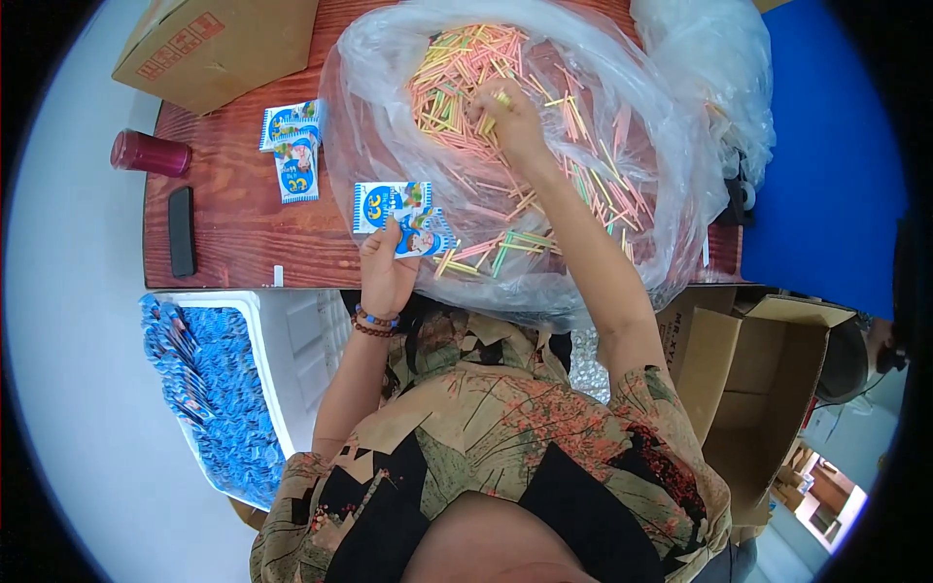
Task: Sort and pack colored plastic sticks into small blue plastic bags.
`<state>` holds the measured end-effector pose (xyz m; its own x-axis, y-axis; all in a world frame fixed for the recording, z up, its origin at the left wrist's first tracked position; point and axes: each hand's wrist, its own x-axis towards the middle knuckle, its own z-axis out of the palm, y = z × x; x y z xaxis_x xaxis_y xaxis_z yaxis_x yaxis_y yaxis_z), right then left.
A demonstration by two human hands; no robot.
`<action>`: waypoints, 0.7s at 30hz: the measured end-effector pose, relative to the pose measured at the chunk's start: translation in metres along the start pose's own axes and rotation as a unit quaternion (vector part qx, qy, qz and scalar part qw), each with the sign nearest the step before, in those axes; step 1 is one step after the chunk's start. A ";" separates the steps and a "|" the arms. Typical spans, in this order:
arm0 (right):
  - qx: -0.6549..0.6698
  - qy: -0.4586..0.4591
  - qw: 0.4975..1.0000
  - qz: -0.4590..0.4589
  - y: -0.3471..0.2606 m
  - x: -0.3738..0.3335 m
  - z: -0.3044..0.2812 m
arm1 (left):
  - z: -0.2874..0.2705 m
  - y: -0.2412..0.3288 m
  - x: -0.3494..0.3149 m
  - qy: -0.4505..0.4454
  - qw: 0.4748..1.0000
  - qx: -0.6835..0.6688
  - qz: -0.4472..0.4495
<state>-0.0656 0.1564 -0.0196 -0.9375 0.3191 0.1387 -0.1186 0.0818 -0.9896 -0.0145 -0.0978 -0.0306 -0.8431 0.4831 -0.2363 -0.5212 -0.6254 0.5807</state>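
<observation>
Gripping packets: the left hand [389, 272] has its thumb pressed down on two flat, glossy packets [394, 202], blue and white with crimped edges, one overlapping the other, just beside the bag's near-left edge.
Sticks: and there they are, slim straight sticks [466, 58] in pink, yellow and green, heaped thick at the far side, strewn loosely nearer the body.
Right hand: right in the heap, this hand [507, 121] has its fingers curled together by pale yellow stick ends; whether they clamp any, I cannot tell.
Clear bag: thin, crinkled plastic [374, 63] spreads wide under the sticks, its rumpled rim ringing them; the right forearm crosses it, covering part of the scatter.
Red table: streaky wood-grain top [233, 233], carrying two more packets [295, 165], a purplish cylinder [151, 154], a black oblong object [182, 231] and a cardboard carton [224, 49].
Below left: a white box [255, 330] brims with blue packets [224, 389].
Below right: an open brown carton [743, 418].
</observation>
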 end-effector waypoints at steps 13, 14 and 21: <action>0.120 -0.058 0.986 0.101 -0.035 0.011 -0.008 | -0.004 0.000 0.001 -0.025 0.999 -0.019 -0.011; -0.026 -0.099 0.991 0.080 -0.039 0.013 -0.005 | -0.004 0.000 0.000 -0.020 1.000 -0.014 -0.011; -0.542 -0.193 0.810 -0.112 -0.035 0.018 0.028 | 0.003 0.002 -0.002 -0.008 1.000 -0.008 -0.008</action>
<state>-0.0872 0.1327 0.0162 -0.9894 -0.1211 0.0798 -0.1395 0.9450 -0.2958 -0.0135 -0.0986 -0.0269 -0.8328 0.5024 -0.2323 -0.5362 -0.6281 0.5638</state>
